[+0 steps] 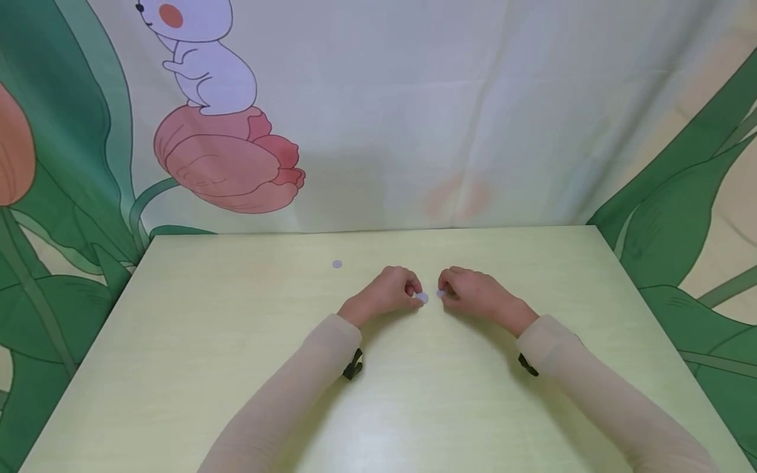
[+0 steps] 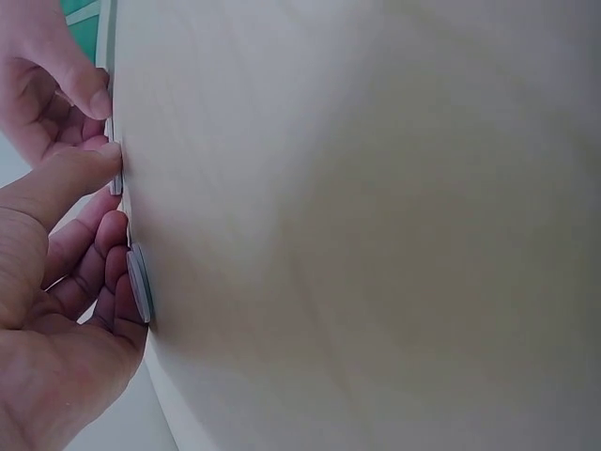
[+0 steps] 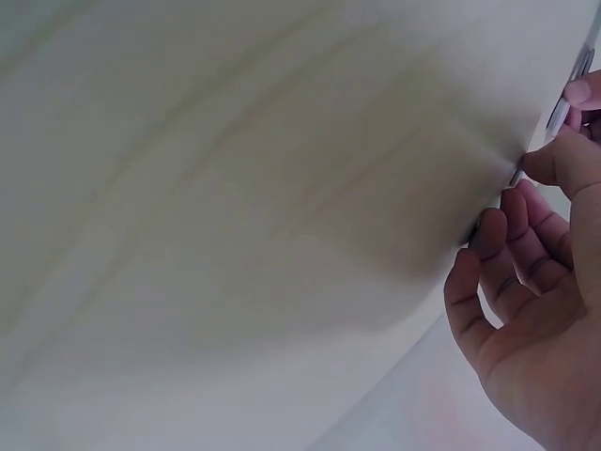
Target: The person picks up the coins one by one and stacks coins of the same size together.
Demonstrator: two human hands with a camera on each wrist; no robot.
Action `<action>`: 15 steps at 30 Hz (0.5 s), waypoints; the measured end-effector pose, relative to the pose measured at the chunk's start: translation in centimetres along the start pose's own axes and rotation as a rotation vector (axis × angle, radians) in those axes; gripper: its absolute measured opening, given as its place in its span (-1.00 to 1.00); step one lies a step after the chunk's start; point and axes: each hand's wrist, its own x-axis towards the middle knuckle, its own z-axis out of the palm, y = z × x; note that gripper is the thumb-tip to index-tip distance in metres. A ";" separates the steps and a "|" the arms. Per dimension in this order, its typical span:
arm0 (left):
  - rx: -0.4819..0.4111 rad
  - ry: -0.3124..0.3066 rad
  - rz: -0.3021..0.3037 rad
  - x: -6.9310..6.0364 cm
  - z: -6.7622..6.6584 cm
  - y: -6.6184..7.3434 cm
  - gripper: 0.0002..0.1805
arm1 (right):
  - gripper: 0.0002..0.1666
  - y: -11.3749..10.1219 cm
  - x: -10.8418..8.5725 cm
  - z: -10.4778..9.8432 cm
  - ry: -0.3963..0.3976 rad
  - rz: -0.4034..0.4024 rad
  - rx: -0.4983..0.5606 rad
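Observation:
Near the middle of the table, my left hand [image 1: 387,290] pinches a small, flat, pale disc [image 1: 422,297] between thumb and fingers. Just across a narrow gap, my right hand [image 1: 478,297] pinches another pale disc [image 1: 440,293], mostly covered by its fingertips. A third pale disc [image 1: 337,264] lies on the table, to the left of the left hand and farther back. The left wrist view shows the held disc [image 2: 116,180] edge-on under the left thumb, and a thin-edged disc [image 2: 139,284] beyond the other fingers.
The pale wooden-looking table [image 1: 195,341] ends at a straight back edge. Behind it hangs a light cloth [image 1: 378,98] printed with a white animal, a pink flower and green leaves. Dark straps [image 1: 353,365] show at the sleeve cuffs.

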 end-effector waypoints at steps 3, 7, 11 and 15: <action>-0.005 0.001 -0.001 0.0 0.1 0.0 -0.81 | -0.88 0.2 -0.2 0.0 -0.012 -0.004 0.029; -0.002 0.004 -0.011 0.0 0.1 0.1 -0.80 | -0.87 0.3 -0.3 0.1 -0.020 -0.005 0.048; 0.000 0.001 -0.015 0.0 0.0 0.2 -0.80 | -0.82 0.2 -0.5 0.1 -0.033 0.006 0.037; 0.002 0.001 -0.014 0.0 0.1 0.1 -0.80 | -0.78 0.1 -0.7 0.0 -0.036 0.035 0.028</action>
